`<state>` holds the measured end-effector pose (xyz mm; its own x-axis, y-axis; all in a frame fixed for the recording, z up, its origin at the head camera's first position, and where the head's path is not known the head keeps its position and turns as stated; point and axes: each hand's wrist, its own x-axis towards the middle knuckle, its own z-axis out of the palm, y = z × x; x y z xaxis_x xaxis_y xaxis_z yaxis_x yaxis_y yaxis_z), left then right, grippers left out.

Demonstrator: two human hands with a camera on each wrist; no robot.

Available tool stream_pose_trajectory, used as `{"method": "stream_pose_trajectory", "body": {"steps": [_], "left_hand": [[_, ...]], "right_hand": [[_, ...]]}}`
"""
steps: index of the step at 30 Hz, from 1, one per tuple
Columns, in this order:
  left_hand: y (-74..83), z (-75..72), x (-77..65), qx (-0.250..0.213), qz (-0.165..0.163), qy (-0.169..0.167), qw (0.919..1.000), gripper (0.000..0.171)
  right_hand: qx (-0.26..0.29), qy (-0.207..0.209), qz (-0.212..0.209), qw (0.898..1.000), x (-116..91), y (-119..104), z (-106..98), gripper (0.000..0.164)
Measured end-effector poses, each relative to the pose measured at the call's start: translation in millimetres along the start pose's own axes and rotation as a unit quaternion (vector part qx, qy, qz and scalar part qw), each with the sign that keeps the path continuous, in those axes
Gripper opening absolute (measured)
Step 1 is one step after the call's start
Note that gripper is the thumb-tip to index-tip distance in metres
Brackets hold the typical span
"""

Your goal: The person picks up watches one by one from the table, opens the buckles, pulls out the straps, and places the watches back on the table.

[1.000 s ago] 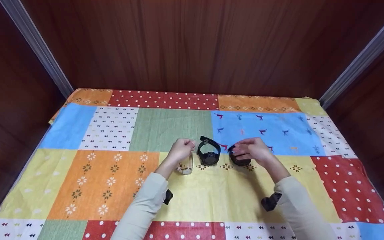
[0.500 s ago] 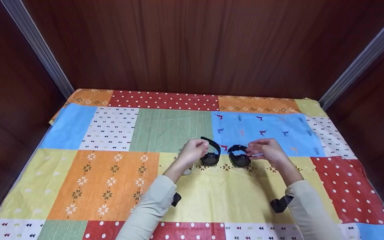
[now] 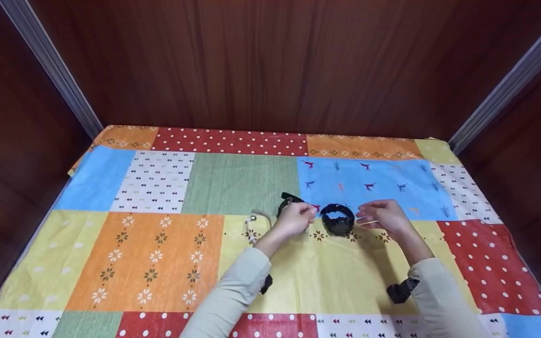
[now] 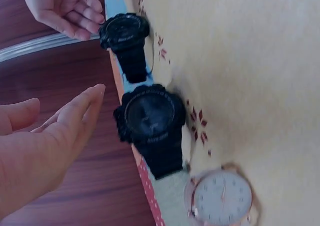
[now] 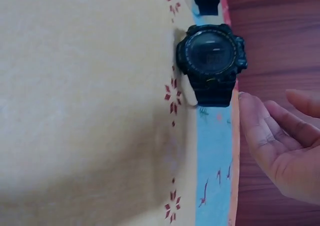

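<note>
Three wristwatches stand in a row on the patchwork tablecloth. The left one [image 4: 223, 198] has a pale round dial with numerals; its thin light strap shows in the head view. In the middle is a black watch [image 4: 150, 117], partly hidden in the head view by my left hand [image 3: 295, 218], which hovers over it. That hand [image 4: 50, 148] looks apart from the watch in the left wrist view, fingers extended and holding nothing. On the right stands another black watch [image 3: 338, 221], its strap looped. Just right of it, my right hand [image 3: 385, 217] has loosely bent fingers and holds nothing.
The tablecloth [image 3: 261, 286] has coloured patches with dots, flowers and reindeer. Dark wood panels [image 3: 270, 65] rise behind the table and at both sides, with grey metal strips [image 3: 54, 70] at the corners. A small black device [image 3: 399, 291] sits at the right wrist.
My left hand has moved right, from the pale watch to over the middle black one. The right hand has drawn away rightward from the right black watch, leaving it uncovered.
</note>
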<state>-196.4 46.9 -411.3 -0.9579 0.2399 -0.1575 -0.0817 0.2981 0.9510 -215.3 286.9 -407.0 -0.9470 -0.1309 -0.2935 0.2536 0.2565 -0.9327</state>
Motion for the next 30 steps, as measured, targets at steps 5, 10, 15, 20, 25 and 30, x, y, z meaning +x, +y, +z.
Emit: {"method": "stream_pose_trajectory", "body": {"steps": [5, 10, 15, 20, 25, 30], "left_hand": [[-4.5, 12.6, 4.9, 0.010, -0.013, -0.017, 0.9997, 0.026], [-11.4, 21.9, 8.9, 0.044, 0.020, -0.015, 0.9987, 0.024], [-17.2, 28.2, 13.4, 0.061, 0.035, -0.027, 0.9972, 0.024], [-20.9, 33.6, 17.5, 0.057, 0.008, -0.047, 0.9972, 0.034], [-20.3, 37.1, 20.6, 0.040, -0.006, -0.052, 0.9978, 0.036], [-19.8, 40.0, 22.0, 0.035, -0.012, -0.060, 0.9975, 0.037]], "right_hand": [[-0.015, 0.007, 0.009, 1.000, -0.3, 6.3, -1.2, 0.039], [-0.025, 0.015, 0.018, 0.999, 0.3, 14.2, -0.7, 0.038], [-0.028, 0.019, 0.019, 0.999, 0.8, 20.9, -0.7, 0.034], [-0.006, 0.010, 0.018, 1.000, 0.4, 25.3, 0.3, 0.033], [0.004, 0.003, 0.016, 1.000, 0.7, 27.1, 0.9, 0.034], [0.023, -0.009, 0.014, 1.000, 1.7, 27.3, 2.7, 0.035]]}}
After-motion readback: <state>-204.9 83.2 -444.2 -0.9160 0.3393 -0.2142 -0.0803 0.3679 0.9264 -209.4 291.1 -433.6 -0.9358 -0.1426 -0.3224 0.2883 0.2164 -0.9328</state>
